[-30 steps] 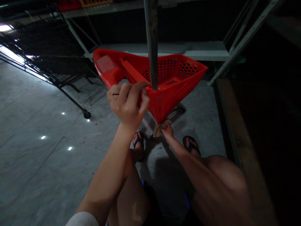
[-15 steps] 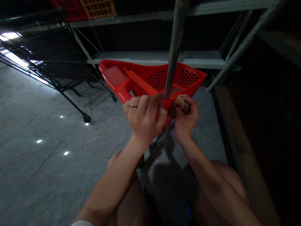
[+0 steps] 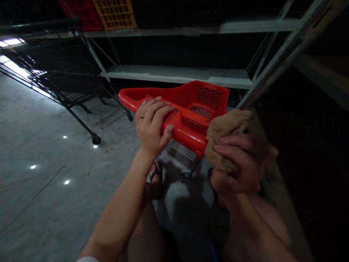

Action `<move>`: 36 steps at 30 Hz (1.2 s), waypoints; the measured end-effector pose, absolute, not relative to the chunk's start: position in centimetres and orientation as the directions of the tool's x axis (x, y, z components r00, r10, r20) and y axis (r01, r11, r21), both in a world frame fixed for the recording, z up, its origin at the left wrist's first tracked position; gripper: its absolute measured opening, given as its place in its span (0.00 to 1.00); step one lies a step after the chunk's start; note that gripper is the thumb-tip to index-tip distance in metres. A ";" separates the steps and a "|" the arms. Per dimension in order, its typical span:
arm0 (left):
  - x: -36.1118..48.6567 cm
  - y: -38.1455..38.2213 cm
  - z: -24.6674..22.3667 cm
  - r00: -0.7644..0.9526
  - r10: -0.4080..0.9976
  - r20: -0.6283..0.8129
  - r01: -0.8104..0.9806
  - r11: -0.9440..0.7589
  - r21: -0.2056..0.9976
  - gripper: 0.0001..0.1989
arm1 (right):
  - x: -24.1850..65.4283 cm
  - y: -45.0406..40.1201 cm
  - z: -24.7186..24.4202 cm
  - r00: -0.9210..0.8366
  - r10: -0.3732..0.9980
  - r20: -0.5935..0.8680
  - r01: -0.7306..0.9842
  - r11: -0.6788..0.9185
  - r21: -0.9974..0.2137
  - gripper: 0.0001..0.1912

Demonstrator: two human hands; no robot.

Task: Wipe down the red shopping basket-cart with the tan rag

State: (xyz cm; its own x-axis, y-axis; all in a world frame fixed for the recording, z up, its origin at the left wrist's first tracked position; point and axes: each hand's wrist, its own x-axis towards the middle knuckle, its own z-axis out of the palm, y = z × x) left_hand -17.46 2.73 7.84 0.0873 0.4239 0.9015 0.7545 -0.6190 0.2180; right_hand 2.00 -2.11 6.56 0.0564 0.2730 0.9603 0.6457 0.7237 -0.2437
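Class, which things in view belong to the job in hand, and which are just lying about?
In the job:
- red cart, left hand on it
- brown cloth, in the right hand

Just about:
- black wire cart
- yellow crate
- metal shelving

Room over floor (image 3: pixel 68 211) left of red cart (image 3: pixel 188 136); shelf (image 3: pixel 177 75) blocks behind; beam (image 3: pixel 286 203) perhaps crowds dark right.

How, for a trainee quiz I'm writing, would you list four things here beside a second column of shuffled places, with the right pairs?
Things
1. Tan cloth
2. Red cart
3. Yellow crate
4. Dark wire cart

Places
A. beside a red crate
B. at the picture's left edge
C. in the right hand
D. under the left hand

Pairs: 1-C, 2-D, 3-A, 4-B
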 end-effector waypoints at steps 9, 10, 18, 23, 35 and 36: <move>-12.5 1.3 7.4 -0.101 0.482 0.870 0.804 -0.476 0.357 0.17 | 1.4 -3.1 8.5 -0.030 0.410 0.912 0.793 0.565 -0.228 0.19; -11.9 0.9 7.6 -0.094 0.491 0.866 0.804 -0.475 0.357 0.16 | 1.4 -3.3 8.7 -0.024 0.428 0.903 0.820 0.525 -0.227 0.19; -9.6 -0.4 7.8 0.145 0.563 0.814 0.750 -0.599 0.281 0.16 | 3.0 -1.9 8.9 -0.012 0.468 0.883 0.907 0.376 -0.187 0.17; -14.6 2.2 7.9 0.108 0.495 0.862 0.771 -0.589 0.242 0.17 | 6.7 0.3 8.2 -0.041 0.419 0.907 0.889 0.430 -0.158 0.17; -12.5 2.5 7.4 -0.090 0.488 0.868 0.916 -0.301 0.264 0.14 | 6.9 3.1 9.2 0.118 0.453 0.884 0.894 0.339 -0.293 0.16; -12.3 2.5 7.4 -0.104 0.489 0.866 0.916 -0.292 0.274 0.14 | 6.1 2.9 9.3 0.106 0.460 0.882 0.893 0.347 -0.288 0.17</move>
State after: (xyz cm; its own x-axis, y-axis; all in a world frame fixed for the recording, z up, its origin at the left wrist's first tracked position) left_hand -12.32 2.50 7.41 -0.1037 0.4888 0.8662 0.9163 -0.2918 0.2744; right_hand 6.08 2.88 9.26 0.1058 0.4596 0.8818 0.8927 0.3468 -0.2878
